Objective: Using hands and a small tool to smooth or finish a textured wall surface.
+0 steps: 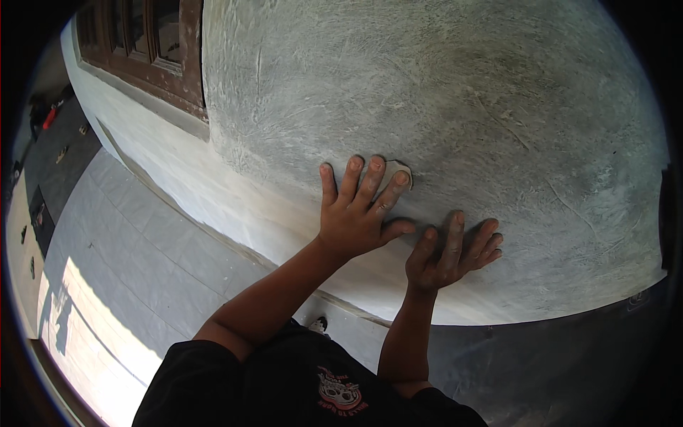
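Note:
My left hand (356,217) lies on the rough grey plastered wall (341,71), fingers spread. It holds a small pale piece of sandpaper (403,168) pressed against the surface; one curved edge of the sheet shows beyond the index finger, and the rest is under the hand. To the right and a little lower, my right hand (447,260) is open with its fingers apart, close to the wall or touching it; which of these I cannot tell. Nothing shows in it. Pale dust coats several fingertips, and swirling scratch marks cover the plaster.
A brown wooden window frame (192,60) is set into the wall at upper left, above a pale sill (142,99). Below runs a grey tiled floor (153,231), with a sunlit patch (92,341). Small items, including a red one (50,118), lie at far left.

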A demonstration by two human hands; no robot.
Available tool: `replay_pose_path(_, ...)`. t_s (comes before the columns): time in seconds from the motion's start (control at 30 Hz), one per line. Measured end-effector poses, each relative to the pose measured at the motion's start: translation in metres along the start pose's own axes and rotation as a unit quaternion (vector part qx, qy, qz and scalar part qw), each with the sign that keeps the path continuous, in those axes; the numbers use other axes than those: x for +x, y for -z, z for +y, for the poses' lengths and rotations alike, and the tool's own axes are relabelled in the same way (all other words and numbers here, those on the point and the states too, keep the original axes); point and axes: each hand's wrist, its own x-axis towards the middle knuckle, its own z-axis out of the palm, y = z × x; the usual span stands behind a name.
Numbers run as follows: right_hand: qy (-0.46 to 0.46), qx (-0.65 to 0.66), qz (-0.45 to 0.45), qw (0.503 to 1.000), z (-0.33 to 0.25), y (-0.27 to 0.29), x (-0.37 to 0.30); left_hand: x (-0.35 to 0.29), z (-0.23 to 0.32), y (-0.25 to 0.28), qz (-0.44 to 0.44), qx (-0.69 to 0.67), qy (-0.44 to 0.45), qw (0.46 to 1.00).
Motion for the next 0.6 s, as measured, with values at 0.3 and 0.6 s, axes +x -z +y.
replay_pose_path(0.3,0.007,0.003,0.007,1.0,0.0,-0.001,0.001,-0.009,0.012,0.005,-0.033,-0.034,0.041,0.998)
replay_pose_path(0.6,0.005,0.008,-0.001,1.0,-0.005,0.0,0.002,-0.062,-0.001,-0.006,-0.026,-0.005,-0.003,1.0)
